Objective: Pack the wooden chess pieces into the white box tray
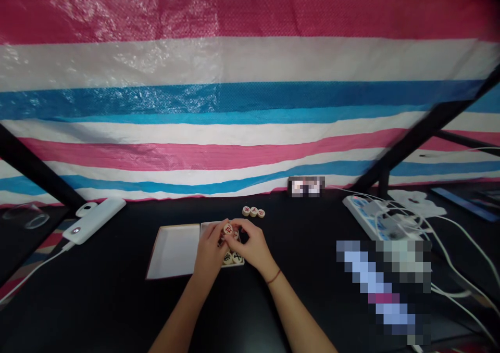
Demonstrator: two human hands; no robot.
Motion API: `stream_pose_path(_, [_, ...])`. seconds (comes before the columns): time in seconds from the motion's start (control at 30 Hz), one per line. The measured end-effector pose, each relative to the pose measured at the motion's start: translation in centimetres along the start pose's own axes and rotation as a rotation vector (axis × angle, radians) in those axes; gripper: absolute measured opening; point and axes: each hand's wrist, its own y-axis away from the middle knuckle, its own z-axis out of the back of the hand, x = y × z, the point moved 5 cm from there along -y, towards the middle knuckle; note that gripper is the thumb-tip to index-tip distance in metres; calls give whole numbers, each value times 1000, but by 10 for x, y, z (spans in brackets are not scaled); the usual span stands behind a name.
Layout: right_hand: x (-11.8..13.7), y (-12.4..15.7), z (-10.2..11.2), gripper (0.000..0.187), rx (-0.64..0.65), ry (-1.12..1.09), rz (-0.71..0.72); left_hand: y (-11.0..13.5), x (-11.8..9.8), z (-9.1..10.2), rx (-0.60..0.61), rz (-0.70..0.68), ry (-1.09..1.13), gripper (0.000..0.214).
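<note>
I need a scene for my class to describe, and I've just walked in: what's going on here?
A person is handling xiangqi pieces at a black table. The left hand and right hand meet over an open box, their fingers around a red-marked piece. Black-marked pieces show in the box, and what looks like its lid lies to the left. Beyond the hands, three red-marked pieces sit in a row.

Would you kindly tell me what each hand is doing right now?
Left hand: curled, holding a red-marked piece.
Right hand: curled, holding the same piece.
</note>
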Motion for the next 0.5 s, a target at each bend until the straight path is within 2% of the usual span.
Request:
stream_pose_path(0.1, [-2, -1, 2, 20, 5, 16, 11, 1, -2, 0, 12, -42, -34, 39])
stream_pose_path(0.13, [-7, -2, 7, 19, -34, 37, 9, 0, -3, 0, 17, -57, -43, 40])
stream_pose_path(0.2, [-21, -4, 26, 20, -207, 131, -13, -1, -5, 1, 23, -75, -65, 42])
stream_pose_path(0.27, [-41, -4, 49, 25, -440, 287, -60, -2, -7, 3, 15, -69, -86, 40])
stream_pose_path(0.3, [-51, -5, 58, 28, -491, 364, -82, -2, -7, 3, 13, -63, -91, 37])
stream_pose_path(0.4, [-82, -7, 68, 33, -436, 497, -185, -3, -7, 4, 13, -46, -89, 31])
stream_pose_path(0.5, [-98, -8, 63, 27, -316, 564, -254, -3, -7, 4, 23, -40, -81, 30])
